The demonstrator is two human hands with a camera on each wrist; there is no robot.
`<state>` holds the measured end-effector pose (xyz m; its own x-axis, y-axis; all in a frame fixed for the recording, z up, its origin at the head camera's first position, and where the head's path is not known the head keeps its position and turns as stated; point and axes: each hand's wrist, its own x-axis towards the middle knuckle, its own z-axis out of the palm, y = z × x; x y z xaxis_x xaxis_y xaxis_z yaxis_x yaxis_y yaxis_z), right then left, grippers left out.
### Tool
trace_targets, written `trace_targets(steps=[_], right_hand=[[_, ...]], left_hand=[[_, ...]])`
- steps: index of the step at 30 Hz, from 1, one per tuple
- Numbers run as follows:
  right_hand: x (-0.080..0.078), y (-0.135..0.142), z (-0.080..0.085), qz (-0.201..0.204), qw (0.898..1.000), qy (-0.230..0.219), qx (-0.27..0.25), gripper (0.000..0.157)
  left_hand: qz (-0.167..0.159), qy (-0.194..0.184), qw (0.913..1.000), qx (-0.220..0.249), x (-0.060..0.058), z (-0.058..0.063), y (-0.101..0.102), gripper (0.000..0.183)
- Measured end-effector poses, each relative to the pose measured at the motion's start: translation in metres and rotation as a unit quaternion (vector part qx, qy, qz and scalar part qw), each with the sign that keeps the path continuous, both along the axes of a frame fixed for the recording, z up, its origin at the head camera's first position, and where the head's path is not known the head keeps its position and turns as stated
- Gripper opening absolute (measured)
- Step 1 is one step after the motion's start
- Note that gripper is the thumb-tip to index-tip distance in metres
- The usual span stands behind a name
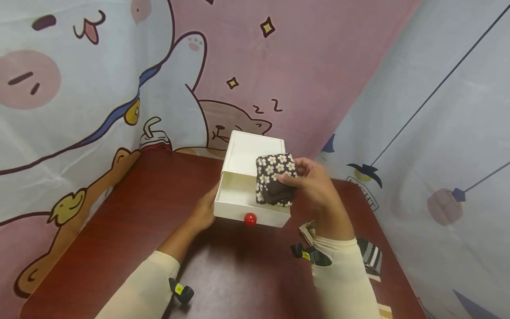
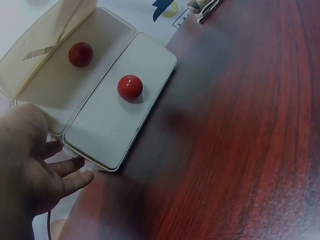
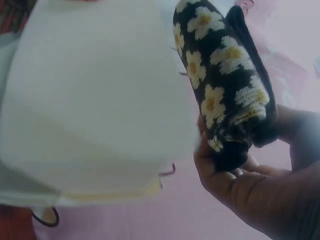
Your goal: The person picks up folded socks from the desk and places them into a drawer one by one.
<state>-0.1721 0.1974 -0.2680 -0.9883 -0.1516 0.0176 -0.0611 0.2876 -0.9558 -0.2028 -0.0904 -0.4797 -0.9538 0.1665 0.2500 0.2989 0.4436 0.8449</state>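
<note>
A small white drawer box (image 1: 251, 153) stands on the table with its front drawer (image 1: 236, 190) pulled out. A round red knob (image 1: 250, 219) is on the drawer's front; two red knobs show in the left wrist view. My right hand (image 1: 316, 184) pinches a folded dark sock with white daisies (image 1: 275, 170), thumb on the near side, over the right part of the open drawer. In the right wrist view the sock (image 3: 225, 75) is seen from its folded edge. My left hand (image 2: 37, 160) rests at the box's left side, fingers fairly straight and partly hidden in the head view.
To the right on the red-brown table (image 1: 131, 221) lie a dark striped folded textile (image 1: 370, 257) and a beige piece (image 1: 307, 231), partly behind the right arm. Another light piece (image 1: 384, 311) is at the lower right. Printed cloth (image 1: 303, 66) hangs around the table.
</note>
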Motion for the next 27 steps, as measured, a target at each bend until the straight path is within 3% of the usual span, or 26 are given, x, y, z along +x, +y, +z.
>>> trace_targets(steps=[13,22,27], right_hand=[[-0.006,-0.058,-0.015,-0.072,0.997,-0.028,-0.031,0.042],[-0.004,-0.08,-0.027,-0.117,0.993,-0.01,-0.012,0.041],[-0.002,-0.087,-0.035,-0.119,0.993,-0.002,-0.008,0.038]], left_hand=[[0.002,-0.012,0.9998,-0.013,0.0,0.003,-0.001,0.06],[0.003,-0.013,0.9998,-0.012,0.001,0.006,0.0,0.058],[0.007,-0.006,0.9999,-0.014,0.003,0.005,0.0,0.057]])
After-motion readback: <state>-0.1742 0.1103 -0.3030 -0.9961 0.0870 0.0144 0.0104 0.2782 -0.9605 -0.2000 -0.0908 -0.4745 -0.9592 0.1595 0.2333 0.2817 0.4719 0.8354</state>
